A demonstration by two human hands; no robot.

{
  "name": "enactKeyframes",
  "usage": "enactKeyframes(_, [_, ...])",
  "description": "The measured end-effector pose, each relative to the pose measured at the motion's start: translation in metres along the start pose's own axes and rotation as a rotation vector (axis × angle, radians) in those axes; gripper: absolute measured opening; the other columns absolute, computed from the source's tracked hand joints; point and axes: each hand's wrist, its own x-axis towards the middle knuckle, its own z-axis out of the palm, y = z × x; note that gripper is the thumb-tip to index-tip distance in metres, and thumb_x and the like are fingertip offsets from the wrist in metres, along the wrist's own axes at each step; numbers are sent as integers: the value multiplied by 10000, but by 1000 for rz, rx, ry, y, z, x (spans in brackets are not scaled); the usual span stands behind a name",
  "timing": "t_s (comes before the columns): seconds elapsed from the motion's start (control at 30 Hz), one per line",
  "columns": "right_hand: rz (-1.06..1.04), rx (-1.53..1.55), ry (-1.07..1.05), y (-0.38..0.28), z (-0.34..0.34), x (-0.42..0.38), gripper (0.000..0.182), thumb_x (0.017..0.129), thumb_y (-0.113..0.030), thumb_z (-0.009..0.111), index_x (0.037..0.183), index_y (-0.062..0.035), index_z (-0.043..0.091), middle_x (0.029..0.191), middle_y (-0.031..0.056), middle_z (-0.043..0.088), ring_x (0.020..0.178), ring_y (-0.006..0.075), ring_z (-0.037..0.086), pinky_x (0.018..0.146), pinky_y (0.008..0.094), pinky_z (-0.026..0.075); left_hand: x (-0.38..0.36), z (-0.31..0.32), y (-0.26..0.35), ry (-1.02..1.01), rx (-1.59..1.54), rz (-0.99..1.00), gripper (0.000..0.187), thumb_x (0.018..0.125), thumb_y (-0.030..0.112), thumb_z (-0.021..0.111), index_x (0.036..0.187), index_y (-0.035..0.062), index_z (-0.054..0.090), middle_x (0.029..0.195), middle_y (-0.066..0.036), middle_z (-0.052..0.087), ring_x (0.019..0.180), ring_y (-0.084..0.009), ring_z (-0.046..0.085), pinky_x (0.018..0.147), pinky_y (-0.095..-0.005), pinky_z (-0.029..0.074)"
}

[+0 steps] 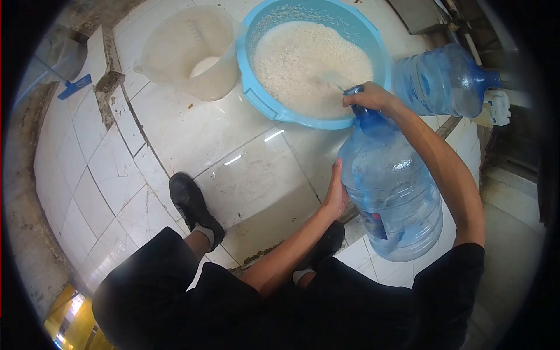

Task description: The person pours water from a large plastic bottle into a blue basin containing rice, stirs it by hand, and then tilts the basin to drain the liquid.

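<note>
The neck of a large blue water bottle (392,192) is gripped by the right hand (368,97), the fingers closed around it just below the mouth. The side of the same bottle is pressed by the left hand (336,192), held flat and open against the plastic. The bottle is tilted, with its mouth resting at the rim of a blue basin (256,93) and its base held low, close to the person's knees. The basin is filled with white rice (309,64), and it stands on a white tiled floor (233,169). A clear measuring jug (189,52) is set just beside the basin, touching its rim on the far side from the bottle. A second blue bottle (443,81) is laid on its side near the basin, beyond the right hand. A black shoe (195,207) is planted on the tiles in front of the basin.
</note>
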Motion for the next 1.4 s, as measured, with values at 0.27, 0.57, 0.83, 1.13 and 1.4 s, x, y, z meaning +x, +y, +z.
enactKeyframes(0.27, [34, 2, -36, -4, -3, -5, 564, 619, -435, 805, 907, 45, 742, 884, 164, 709, 796, 257, 666, 711, 338, 507, 2, -6, -1, -69, -28, 10, 895, 950, 722, 450, 1557, 130, 163, 1603, -135, 242, 1485, -298, 257, 1200, -491, 253])
enactKeyframes(0.57, [34, 27, -51, -3, -2, -3, 555, 620, -418, 813, 914, 46, 737, 906, 168, 704, 801, 252, 660, 722, 337, 509, -6, 8, 6, 9, 13, 7, 921, 955, 750, 368, 1579, 85, 237, 1596, -142, 328, 1457, -301, 338, 1194, -484, 281])
enactKeyframes(0.83, [77, 24, -54, -11, -3, -8, 557, 616, -414, 818, 923, 42, 736, 922, 169, 705, 827, 260, 664, 738, 340, 509, 2, -5, -2, -21, -17, -3, 895, 959, 730, 402, 1566, 100, 211, 1593, -142, 297, 1466, -297, 308, 1196, -485, 270])
enactKeyframes(1.13, [72, -30, -35, -12, -2, -9, 486, 644, -395, 806, 896, 16, 745, 879, 132, 706, 788, 232, 658, 718, 324, 504, -1, 1, 0, 8, 6, -5, 933, 954, 758, 355, 1579, 76, 236, 1599, -148, 326, 1465, -310, 327, 1194, -497, 282])
enactKeyframes(1.4, [70, -3, -69, -11, -4, -6, 606, 619, -425, 820, 977, 56, 738, 984, 185, 717, 876, 279, 676, 788, 343, 517, 1, 0, -1, 2, -5, 10, 893, 975, 733, 334, 1572, 74, 249, 1587, -140, 350, 1455, -299, 347, 1192, -486, 286])
